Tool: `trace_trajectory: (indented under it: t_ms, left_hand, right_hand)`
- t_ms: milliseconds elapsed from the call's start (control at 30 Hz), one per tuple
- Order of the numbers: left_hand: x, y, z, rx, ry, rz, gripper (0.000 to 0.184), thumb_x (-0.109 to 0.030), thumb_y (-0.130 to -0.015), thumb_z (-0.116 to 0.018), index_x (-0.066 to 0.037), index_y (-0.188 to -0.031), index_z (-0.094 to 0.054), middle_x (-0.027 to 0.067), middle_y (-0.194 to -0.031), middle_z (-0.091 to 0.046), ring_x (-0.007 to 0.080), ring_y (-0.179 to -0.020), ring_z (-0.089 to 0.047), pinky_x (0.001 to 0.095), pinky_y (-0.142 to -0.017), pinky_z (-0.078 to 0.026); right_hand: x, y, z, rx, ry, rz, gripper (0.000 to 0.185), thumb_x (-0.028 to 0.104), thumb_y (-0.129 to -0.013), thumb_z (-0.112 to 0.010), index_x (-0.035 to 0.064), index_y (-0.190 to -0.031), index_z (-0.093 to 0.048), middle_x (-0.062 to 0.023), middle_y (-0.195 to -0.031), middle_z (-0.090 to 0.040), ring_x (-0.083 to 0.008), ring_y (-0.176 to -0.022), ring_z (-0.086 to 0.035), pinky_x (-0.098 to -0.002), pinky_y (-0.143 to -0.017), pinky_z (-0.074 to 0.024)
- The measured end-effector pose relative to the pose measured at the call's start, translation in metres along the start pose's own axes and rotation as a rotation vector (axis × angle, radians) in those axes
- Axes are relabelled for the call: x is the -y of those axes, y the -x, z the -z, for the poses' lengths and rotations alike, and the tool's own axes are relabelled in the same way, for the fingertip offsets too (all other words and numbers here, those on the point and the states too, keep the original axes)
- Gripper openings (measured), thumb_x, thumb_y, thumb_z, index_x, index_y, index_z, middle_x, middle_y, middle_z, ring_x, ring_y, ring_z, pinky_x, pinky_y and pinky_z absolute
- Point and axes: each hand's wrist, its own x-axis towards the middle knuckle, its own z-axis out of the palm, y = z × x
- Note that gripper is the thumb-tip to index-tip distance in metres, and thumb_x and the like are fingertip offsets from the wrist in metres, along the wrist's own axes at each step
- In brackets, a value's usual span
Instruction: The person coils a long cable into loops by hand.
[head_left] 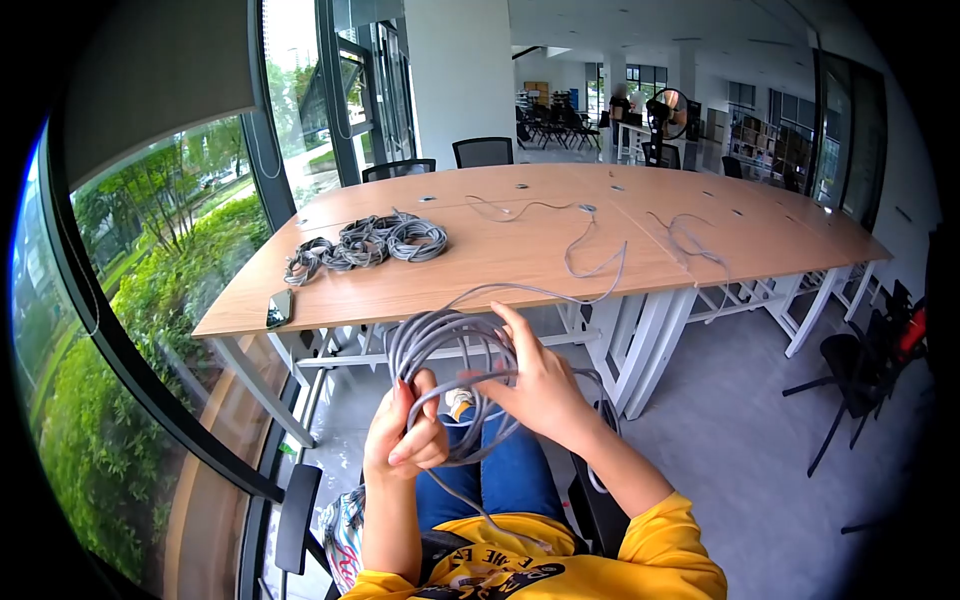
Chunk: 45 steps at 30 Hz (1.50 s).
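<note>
A coil of grey cable (430, 335) hangs in front of me above my lap. My left hand (408, 428) is closed around the left side of its loops, thumb up. On the coil's right side is my right hand (545, 388), its index finger stretched upward and its thumb spread apart toward the loops. Cable strands run against the right hand, and its other fingers are partly hidden. From the coil, one strand leads up onto the table (480, 290) and across it to the right. Another length hangs down past my right wrist.
Several coiled grey cables (370, 240) lie on the table's left part, with a phone (281, 308) near the edge. Loose cable (690, 240) lies farther right. Office chairs (482, 152) stand behind the table, windows are at left, and a black chair (855, 370) is at right.
</note>
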Motion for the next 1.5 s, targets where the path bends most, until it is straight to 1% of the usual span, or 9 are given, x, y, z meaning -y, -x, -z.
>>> trace_trajectory:
  t_ms: [133,200,233,367,467,567,800,1167,1500]
  left_hand:
    - [0.016,-0.007,-0.006,0.079,0.046,0.07,0.038,-0.038,-0.087,-0.019,-0.003,-0.084,-0.034,-0.0048,-0.034,-0.029,0.0031,-0.022,-0.019,0.0172,-0.024,-0.014]
    - [0.016,-0.008,-0.007,0.076,0.114,0.096,0.034,-0.036,-0.087,-0.023,-0.004,-0.084,-0.034,-0.005,-0.034,-0.025,0.0027,-0.024,-0.017,0.0185,-0.027,-0.012]
    - [0.016,-0.007,-0.007,0.077,0.114,0.096,0.034,-0.036,-0.087,-0.023,-0.004,-0.084,-0.034,-0.005,-0.034,-0.025,0.0027,-0.024,-0.017,0.0185,-0.027,-0.012]
    - [0.012,-0.005,-0.002,0.059,0.074,0.063,0.035,-0.039,-0.086,-0.027,-0.004,-0.084,-0.032,-0.0048,-0.036,-0.028,0.0017,-0.026,-0.018,0.0177,-0.028,-0.013]
    - [0.006,-0.007,0.005,0.103,-0.006,0.039,0.031,-0.035,-0.086,-0.033,-0.003,-0.087,-0.035,-0.0046,-0.036,-0.033,0.0017,-0.023,-0.024,0.0158,-0.025,-0.014]
    - [0.003,-0.009,-0.001,-0.091,-0.15,-0.055,0.018,-0.018,-0.085,-0.041,0.0,-0.081,-0.038,-0.0045,-0.037,-0.03,0.0014,-0.025,-0.02,0.0169,-0.027,-0.013]
    - [0.003,-0.012,-0.002,-0.386,-0.279,-0.142,0.022,-0.021,-0.087,-0.037,-0.001,-0.083,-0.044,-0.0045,-0.035,-0.028,0.0022,-0.024,-0.019,0.0161,-0.025,-0.014]
    - [0.0,-0.008,-0.009,-0.407,-0.364,-0.227,0.024,-0.023,-0.087,-0.038,0.0,-0.085,-0.046,-0.004,-0.034,-0.029,0.0028,-0.023,-0.019,0.0165,-0.024,-0.014]
    - [0.007,-0.01,-0.008,-0.367,-0.274,-0.218,0.025,-0.024,-0.087,-0.036,-0.001,-0.085,-0.046,-0.0038,-0.034,-0.029,0.0033,-0.022,-0.019,0.0172,-0.024,-0.013]
  right_hand:
    - [-0.016,-0.002,-0.023,-0.141,-0.448,-0.043,0.05,0.016,-0.072,-0.063,0.0027,-0.112,-0.037,-0.0097,-0.085,-0.055,-0.0153,-0.079,-0.055,-0.0245,-0.068,-0.0431]
    - [-0.023,-0.006,-0.021,0.205,-0.985,-0.316,0.044,0.019,-0.073,-0.061,-0.0002,-0.106,-0.04,-0.0131,-0.086,-0.056,-0.0141,-0.083,-0.056,-0.0249,-0.071,-0.0433]
    - [-0.022,-0.007,-0.02,0.193,-1.013,-0.29,0.029,0.02,-0.076,-0.058,0.0001,-0.095,-0.047,-0.0091,-0.082,-0.057,-0.0077,-0.069,-0.055,-0.0205,-0.06,-0.0435]
    - [-0.008,-0.006,-0.008,0.087,-0.944,-0.424,0.025,0.025,-0.078,-0.055,0.0007,-0.08,-0.053,0.0026,-0.053,-0.046,-0.0027,-0.043,-0.041,-0.0185,-0.038,-0.032]
    - [-0.006,-0.005,-0.001,0.058,-0.873,-0.441,0.023,0.024,-0.078,-0.056,0.0004,-0.079,-0.054,0.0037,-0.051,-0.044,-0.0022,-0.043,-0.041,-0.0179,-0.038,-0.0317]
    - [-0.005,-0.003,0.002,0.029,-0.844,-0.398,0.021,0.021,-0.077,-0.057,0.0005,-0.079,-0.055,0.0024,-0.056,-0.047,-0.002,-0.043,-0.041,-0.0175,-0.036,-0.0307]
    - [0.011,0.003,0.004,-0.067,-0.943,-0.338,0.014,0.013,-0.076,-0.056,-0.0004,-0.08,-0.053,0.0001,-0.061,-0.052,-0.0026,-0.044,-0.042,-0.0171,-0.038,-0.0336]
    - [0.012,0.001,-0.01,-0.126,-0.95,-0.208,0.014,0.011,-0.075,-0.056,-0.0006,-0.079,-0.05,0.0001,-0.06,-0.048,-0.0052,-0.045,-0.046,-0.0188,-0.041,-0.0368]
    - [0.017,0.005,0.001,-0.06,-0.88,-0.325,0.014,0.009,-0.079,-0.051,-0.0036,-0.085,-0.052,-0.0027,-0.064,-0.05,-0.0042,-0.037,-0.041,-0.0181,-0.036,-0.036]
